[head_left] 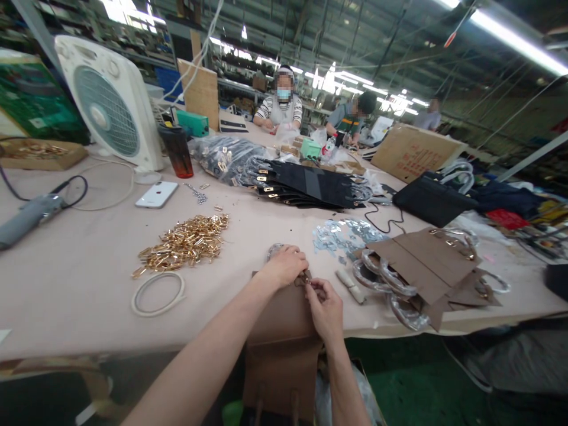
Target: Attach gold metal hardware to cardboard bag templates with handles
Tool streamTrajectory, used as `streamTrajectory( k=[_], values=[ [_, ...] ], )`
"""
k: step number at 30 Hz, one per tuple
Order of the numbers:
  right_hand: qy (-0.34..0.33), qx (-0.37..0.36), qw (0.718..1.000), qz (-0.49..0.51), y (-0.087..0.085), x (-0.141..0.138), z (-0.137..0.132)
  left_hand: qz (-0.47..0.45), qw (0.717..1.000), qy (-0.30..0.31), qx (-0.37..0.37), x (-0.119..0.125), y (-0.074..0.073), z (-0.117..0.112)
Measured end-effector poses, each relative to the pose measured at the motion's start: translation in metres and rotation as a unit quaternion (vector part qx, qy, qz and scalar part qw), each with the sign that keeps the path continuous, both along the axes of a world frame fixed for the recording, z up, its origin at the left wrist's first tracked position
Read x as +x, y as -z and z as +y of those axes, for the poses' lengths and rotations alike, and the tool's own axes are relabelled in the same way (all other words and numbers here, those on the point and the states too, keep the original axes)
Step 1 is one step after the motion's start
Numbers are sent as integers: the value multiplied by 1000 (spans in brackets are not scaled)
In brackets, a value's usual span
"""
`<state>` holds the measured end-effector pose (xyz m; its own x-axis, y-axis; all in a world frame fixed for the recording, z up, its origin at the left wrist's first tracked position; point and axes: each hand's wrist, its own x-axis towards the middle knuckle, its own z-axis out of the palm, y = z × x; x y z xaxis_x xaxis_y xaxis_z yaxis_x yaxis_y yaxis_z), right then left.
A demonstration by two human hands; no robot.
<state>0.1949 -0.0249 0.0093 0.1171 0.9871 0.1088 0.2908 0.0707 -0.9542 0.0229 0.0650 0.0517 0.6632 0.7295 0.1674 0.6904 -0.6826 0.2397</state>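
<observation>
A brown leather bag panel (284, 319) lies in front of me and hangs down over the table's edge. At its far end my left hand (286, 266) is closed on the panel, with a plastic-wrapped handle (273, 251) just beyond. Close beside it, my right hand (326, 305) pinches a small gold-coloured metal fitting (307, 281) at the panel. The fingers partly hide this fitting. To the left is a pile of gold-coloured metal fittings (184, 242). Thin silvery metal plates (341, 235) are scattered beyond my right hand.
A roll of tape (158, 294), a white phone (157, 194) and a fan (109, 100) are on the left. Stacked black bag panels (310, 184) lie ahead. Brown bag pieces with wrapped handles (426, 266) sit at right. People work across the table.
</observation>
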Motion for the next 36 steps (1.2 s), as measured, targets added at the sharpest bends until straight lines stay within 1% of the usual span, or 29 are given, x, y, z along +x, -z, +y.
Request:
streamTrajectory(
  k=[2,4,6,7,9,10,12,13,14,15,18,21,24,26,28,31,36],
  values=[
    [-8,9,1000,-12,0,-2,1,-4,1000,12,0,1,-6,-2],
    [-10,19,1000,-21,0,-3,1,-31,999,12,-26,5,-13,-6],
    [-8,27,999,-29,1,-4,1,-95,993,-5,-77,11,-17,-11],
    [-6,29,999,-33,1,-4,2,-140,985,-16,-103,14,-18,-13],
    [3,28,999,-35,0,-3,2,-244,956,-41,-157,22,-18,-17],
    [10,25,999,-32,0,-2,3,-298,934,-52,-189,25,-17,-18],
    [24,17,999,-23,-1,-1,4,-393,880,-74,-257,27,-15,-19],
    [29,13,999,-17,-1,0,5,-423,857,-89,-280,27,-14,-19],
    [33,9,999,-9,-1,0,6,-432,849,-108,-283,25,-13,-19],
    [35,3,999,-1,-2,1,7,-421,856,-131,-269,21,-12,-19],
    [44,-16,999,25,-2,2,10,-334,903,-194,-186,4,-12,-24],
    [41,-27,998,40,-1,3,11,-257,930,-211,-156,-10,-11,-36],
    [30,-24,999,39,1,5,12,-125,960,-219,-125,-12,-10,-49],
    [27,-21,999,33,3,6,12,-65,965,-228,-110,-7,-9,-53],
    [26,-20,999,29,4,6,13,-43,963,-243,-104,-1,-8,-53],
    [22,-23,999,19,4,5,13,-38,959,-259,-112,4,-8,-48],
    [19,-30,999,-1,3,4,16,-46,959,-248,-131,2,-3,-40]
  ],
)
